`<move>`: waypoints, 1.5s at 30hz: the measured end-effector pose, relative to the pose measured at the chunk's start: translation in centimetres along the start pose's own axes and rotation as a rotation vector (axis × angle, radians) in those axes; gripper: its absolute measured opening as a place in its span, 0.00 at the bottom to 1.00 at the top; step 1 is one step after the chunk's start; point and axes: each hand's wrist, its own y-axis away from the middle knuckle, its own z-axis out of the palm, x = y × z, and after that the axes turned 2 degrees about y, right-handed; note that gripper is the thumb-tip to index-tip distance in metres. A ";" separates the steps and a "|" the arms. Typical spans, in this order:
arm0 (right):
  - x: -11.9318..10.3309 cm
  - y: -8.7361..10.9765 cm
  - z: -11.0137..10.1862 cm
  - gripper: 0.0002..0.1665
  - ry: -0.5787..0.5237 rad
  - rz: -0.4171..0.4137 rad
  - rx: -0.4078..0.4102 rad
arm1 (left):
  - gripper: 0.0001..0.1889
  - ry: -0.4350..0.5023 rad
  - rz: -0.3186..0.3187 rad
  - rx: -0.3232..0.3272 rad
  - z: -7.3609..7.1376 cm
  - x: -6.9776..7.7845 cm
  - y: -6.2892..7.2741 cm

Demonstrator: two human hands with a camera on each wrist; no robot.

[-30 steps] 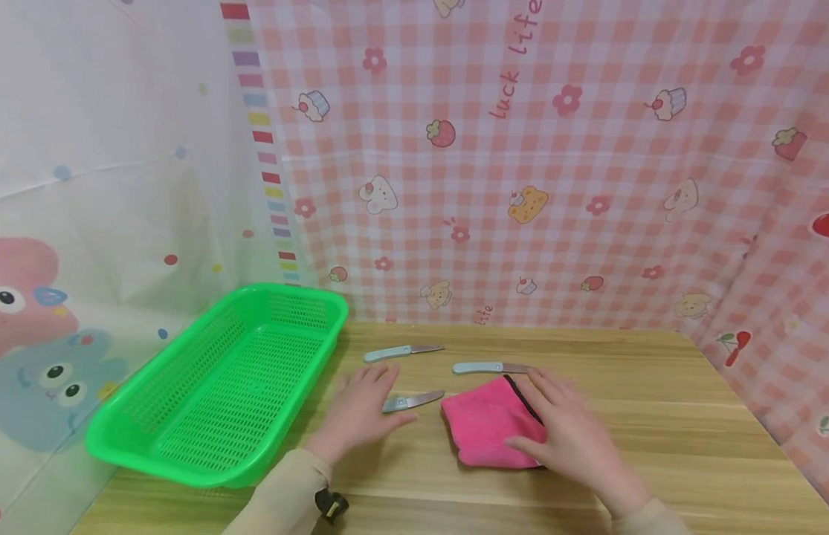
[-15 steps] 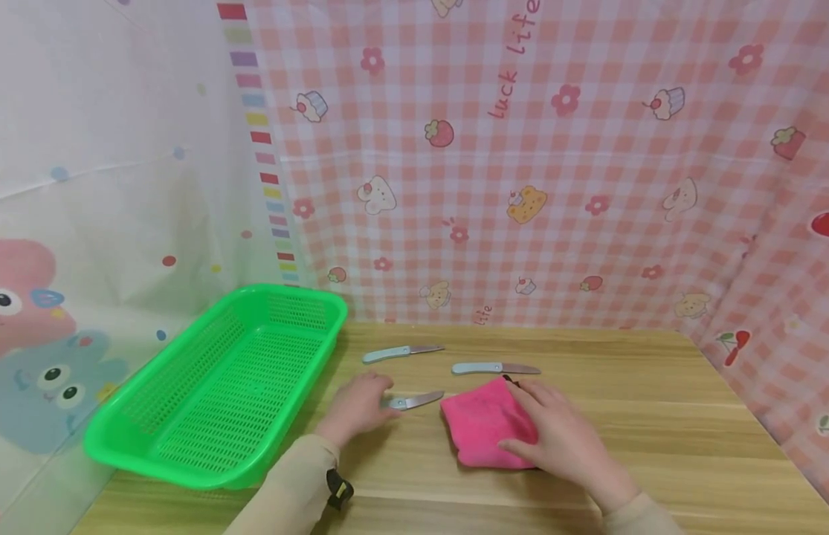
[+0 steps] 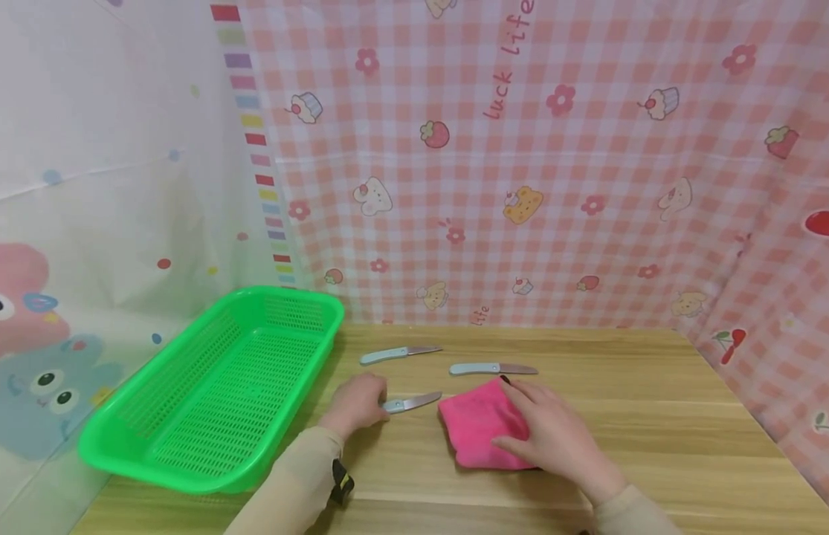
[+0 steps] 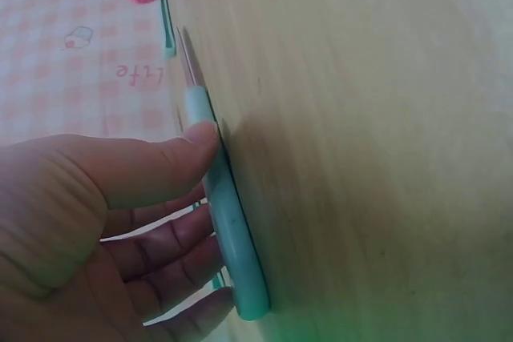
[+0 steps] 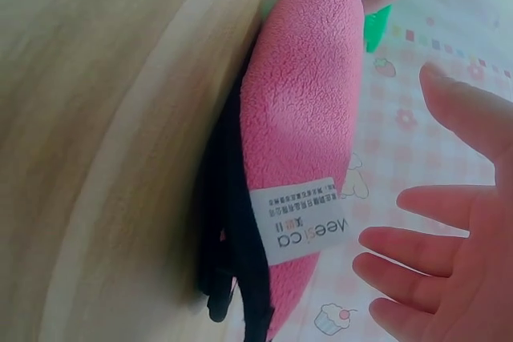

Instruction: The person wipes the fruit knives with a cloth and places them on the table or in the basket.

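Three blue-handled knives outside the green, mesh-sided basket.

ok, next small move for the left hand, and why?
Probably lift the nearest knife gently off the table: the left hand holds its handle between thumb and fingers, and nothing lies on the blade.

The person wears long cream sleeves. The left sleeve looks plain and ends at the wrist, before the bare left hand. At this sleeve's inner side, a black strap carries a small yellowish mark. Well right of this sleeve, the right sleeve has similar colour.
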 end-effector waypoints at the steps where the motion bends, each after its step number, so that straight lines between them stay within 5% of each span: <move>1: 0.0 -0.1 0.0 0.50 0.001 0.002 -0.003 | 0.15 -0.002 -0.004 0.000 0.0 0.0 0.0; 22: -0.6 -1.7 0.4 0.49 0.008 0.005 -0.041 | 0.12 -0.034 0.013 -0.091 -0.5 -0.1 0.0; 45: -0.3 -2.8 0.8 0.45 -0.002 0.003 -0.171 | 0.09 0.057 0.181 -0.057 -0.7 -0.1 0.5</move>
